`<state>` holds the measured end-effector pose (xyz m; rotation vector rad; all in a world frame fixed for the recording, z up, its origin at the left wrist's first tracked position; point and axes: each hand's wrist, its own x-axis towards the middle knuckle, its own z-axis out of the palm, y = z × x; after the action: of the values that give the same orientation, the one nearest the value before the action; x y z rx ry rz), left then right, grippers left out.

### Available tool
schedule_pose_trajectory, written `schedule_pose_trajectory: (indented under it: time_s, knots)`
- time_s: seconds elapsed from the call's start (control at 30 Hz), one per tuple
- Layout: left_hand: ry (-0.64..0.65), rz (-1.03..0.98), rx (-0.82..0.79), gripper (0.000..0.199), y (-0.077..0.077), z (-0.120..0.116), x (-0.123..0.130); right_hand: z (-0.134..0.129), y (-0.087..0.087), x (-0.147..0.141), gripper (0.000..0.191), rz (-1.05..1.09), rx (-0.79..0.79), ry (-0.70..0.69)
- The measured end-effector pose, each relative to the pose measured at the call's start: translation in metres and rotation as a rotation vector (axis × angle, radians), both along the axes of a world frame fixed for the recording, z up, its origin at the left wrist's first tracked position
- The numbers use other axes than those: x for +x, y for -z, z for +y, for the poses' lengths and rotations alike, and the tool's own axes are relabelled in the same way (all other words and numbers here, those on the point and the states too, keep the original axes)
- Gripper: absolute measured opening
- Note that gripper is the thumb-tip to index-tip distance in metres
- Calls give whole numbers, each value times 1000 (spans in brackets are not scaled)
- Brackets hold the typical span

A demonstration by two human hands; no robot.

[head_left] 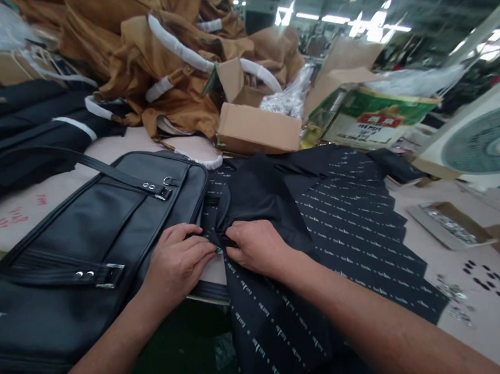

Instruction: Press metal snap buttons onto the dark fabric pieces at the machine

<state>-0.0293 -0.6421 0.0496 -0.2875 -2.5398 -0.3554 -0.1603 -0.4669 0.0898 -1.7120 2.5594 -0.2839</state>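
In the middle of the head view, my right hand is closed, its fingers gripping a fold of black lining fabric printed with rows of white lettering. Close beside it, my left hand has its fingers pressed together at the fabric's edge. A tiny green bit shows at those fingertips; what exactly they pinch is hidden. To the left lies a black handbag with two straps and silver buckles, its near side next to my left hand. More printed fabric pieces lie fanned out to the right.
Brown bags with white-wrapped handles are heaped at the back. A cardboard box stands before them. On the right are a fan, a small tray of metal parts and loose black pieces. Dark bags lie at far left.
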Motion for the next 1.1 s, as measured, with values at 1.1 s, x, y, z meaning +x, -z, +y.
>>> schedule_pose_trajectory:
  time_s: [1.1]
  knots:
    - [-139, -153, 37, 5, -4, 1, -8, -6, 33, -7, 20, -430, -206, 6]
